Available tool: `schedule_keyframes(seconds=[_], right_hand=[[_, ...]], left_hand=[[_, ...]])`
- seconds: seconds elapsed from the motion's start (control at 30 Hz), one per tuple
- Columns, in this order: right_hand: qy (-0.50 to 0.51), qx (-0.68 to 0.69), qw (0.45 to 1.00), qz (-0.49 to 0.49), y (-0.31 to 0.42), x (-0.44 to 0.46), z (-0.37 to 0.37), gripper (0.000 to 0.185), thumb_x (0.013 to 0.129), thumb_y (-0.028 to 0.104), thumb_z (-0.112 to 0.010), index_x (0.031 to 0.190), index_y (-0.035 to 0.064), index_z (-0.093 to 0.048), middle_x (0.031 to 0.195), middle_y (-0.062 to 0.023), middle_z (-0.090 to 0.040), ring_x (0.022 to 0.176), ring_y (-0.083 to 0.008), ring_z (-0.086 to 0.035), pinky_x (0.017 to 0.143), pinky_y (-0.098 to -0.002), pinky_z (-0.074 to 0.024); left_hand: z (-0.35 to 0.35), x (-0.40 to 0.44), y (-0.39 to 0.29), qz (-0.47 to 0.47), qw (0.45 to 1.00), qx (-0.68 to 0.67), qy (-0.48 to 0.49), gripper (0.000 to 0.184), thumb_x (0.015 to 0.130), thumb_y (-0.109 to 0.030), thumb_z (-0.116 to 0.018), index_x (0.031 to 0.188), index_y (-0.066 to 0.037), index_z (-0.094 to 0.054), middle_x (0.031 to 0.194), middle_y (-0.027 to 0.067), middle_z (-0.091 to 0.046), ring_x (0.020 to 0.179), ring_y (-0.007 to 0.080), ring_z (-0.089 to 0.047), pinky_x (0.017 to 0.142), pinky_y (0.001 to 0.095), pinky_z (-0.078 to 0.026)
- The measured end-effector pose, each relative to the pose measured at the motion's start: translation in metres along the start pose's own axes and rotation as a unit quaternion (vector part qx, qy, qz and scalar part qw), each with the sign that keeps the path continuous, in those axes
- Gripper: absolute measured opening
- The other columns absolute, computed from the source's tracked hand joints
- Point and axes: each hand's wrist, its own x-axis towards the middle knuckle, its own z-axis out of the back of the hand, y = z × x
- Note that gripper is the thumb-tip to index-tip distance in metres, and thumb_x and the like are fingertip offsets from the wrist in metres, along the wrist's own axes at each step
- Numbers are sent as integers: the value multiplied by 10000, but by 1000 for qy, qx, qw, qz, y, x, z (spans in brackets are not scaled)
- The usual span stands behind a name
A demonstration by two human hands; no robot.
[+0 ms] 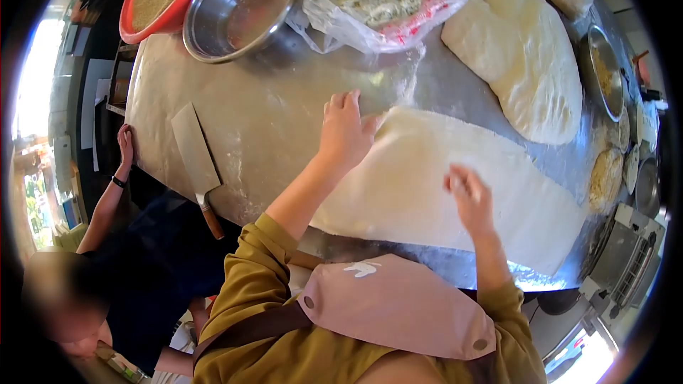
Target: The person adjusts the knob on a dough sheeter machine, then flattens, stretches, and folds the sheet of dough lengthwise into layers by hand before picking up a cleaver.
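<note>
A wide sheet of flattened dough (pixel 455 178) lies on the metal table in front of me. My left hand (pixel 345 130) is at its upper left corner, thumb apart from the fingers and close to the dough edge; nothing shows in its grasp. Over the right half of the sheet is my right hand (pixel 471 199), slightly blurred, fingers loosely bent and apart. I see nothing held in it, and cannot tell if it touches the dough. A thick lump of dough (pixel 533 64) rests beyond the sheet, toward the upper right.
A cleaver (pixel 196 149) lies at the table's left side, handle over the edge. At the back are a red basin (pixel 128 14), a steel bowl (pixel 206 46) and a plastic bag (pixel 363 35). Another person's hand (pixel 125 144) touches the left edge. More bowls (pixel 605 75) line the right.
</note>
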Motion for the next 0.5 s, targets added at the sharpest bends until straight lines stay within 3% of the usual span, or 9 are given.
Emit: schedule_keyframes(seconds=[0.1,0.17,0.2,0.3,0.4,0.5], right_hand=[[-73,14,990,-116,-47,-90,8,249,969,80,-577,1178,-55,-586,929,-69,-658,865,-119,-607,799,-273,-502],[-133,57,971,-188,-68,-129,18,255,959,71,-586,1181,-56,-586,967,-72,-665,904,-107,-605,819,-263,-499],[-154,47,971,-179,-78,-139,20,261,955,72,-595,1181,-58,-586,973,-74,-665,906,-106,-605,818,-261,-498],[-194,23,969,-148,-91,-158,22,279,941,76,-620,1182,-61,-588,989,-78,-665,912,-104,-603,814,-253,-493],[-186,8,976,-116,-81,-158,14,292,928,75,-639,1185,-55,-591,995,-77,-667,911,-102,-603,804,-247,-490],[-172,-28,981,-83,-79,-160,9,294,922,74,-646,1186,-45,-596,985,-80,-674,887,-104,-610,788,-252,-494]], left_hand=[[-13,-4,-2,-25,999,16,38,535,825,-234,-732,1277,-19,-544,1220,191,-586,1165,382,-520,989,439,-441],[-4,6,-18,24,988,0,150,459,814,-240,-741,1197,-33,-596,1214,180,-580,1177,376,-513,971,443,-450],[0,7,-27,48,978,-7,204,422,808,-243,-745,1157,-40,-623,1210,174,-578,1183,374,-509,962,445,-455],[-3,-5,-45,-31,958,131,252,310,786,-237,-759,1032,-71,-670,1096,145,-620,1144,362,-535,939,446,-464],[-18,-26,-41,-111,978,112,137,208,790,-199,-740,952,-89,-672,992,119,-648,1056,339,-584,890,455,-479],[-24,-33,-36,-99,983,53,144,184,768,-144,-739,890,-49,-640,885,128,-647,907,329,-613,788,434,-495]])
